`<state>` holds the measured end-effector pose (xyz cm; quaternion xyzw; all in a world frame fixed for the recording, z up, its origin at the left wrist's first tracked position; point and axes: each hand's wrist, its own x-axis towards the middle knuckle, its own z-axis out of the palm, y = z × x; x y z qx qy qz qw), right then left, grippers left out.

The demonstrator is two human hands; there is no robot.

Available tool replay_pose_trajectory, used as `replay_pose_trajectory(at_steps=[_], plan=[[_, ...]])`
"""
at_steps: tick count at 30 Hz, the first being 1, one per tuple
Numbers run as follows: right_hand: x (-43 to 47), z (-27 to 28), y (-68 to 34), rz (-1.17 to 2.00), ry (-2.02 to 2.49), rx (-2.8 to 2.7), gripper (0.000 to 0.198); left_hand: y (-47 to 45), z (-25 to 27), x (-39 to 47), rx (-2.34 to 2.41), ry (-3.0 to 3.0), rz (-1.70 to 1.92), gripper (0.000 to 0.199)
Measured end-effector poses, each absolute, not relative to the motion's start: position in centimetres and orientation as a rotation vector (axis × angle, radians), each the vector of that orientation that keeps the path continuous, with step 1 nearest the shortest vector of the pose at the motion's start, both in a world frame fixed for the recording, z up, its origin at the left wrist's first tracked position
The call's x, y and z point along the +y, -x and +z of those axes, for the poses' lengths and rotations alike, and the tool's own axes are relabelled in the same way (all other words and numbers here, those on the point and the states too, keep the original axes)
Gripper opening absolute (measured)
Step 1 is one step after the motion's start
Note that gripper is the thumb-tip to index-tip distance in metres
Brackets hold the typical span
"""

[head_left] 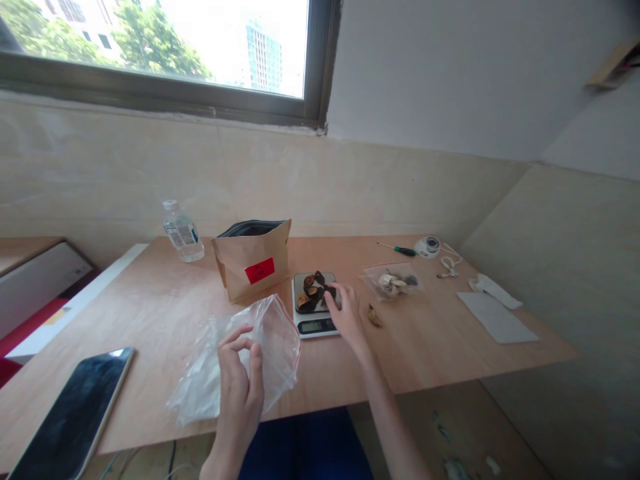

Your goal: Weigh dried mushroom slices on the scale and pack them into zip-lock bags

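Two bare hands reach into my head-camera view from below, both forearms cut off by the lower edge; the left hand (239,373) hides part of the clear plastic bag (277,360), its fingers loosely curled over the film, and I cannot tell whether it grips any of it; the right hand (347,310) has thumb and forefinger at the dark, curled pieces (313,293) on the scale (314,317), covering some of them, and I cannot make out whether a piece is pinched. I cannot read the scale's display; the phone (75,413) runs out of the lower left of my view; the inside of the brown paper pouch (235,263) is mostly hidden, only its dark lining showing at the mouth.

The pieces look hard and shell-like, near black with tan patches, heaped on the square platform; a lone yellowish-brown piece (374,317) lies on the smooth wooden table (425,367), just beside the scale; the clear bag is crumpled, glossy and edged in red at its mouth; the pouch stands upright, stiff and creased, with a red label (260,271); beyond the lone piece, a smaller clear bag (393,280) lies flat around pale, lumpy bits.
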<state>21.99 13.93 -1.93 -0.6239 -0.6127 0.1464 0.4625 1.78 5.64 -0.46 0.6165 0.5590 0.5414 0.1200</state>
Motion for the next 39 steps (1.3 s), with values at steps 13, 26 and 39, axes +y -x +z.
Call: replay_pose_trajectory(at_steps=[13,26,39], plan=[[17.4,-5.7,-23.3,0.168,1.757,-1.595,0.026,-2.4,-1.0,5.9,1.633,-1.541,1.562,0.019],[17.0,-5.4,-23.7,0.246,1.534,-1.348,0.024,-3.5,-2.1,6.5,1.556,-1.420,1.522,0.026],[14.2,2.5,-22.3,0.201,1.401,-1.402,0.021,-5.3,-2.3,9.0,1.547,-1.401,1.465,0.022]])
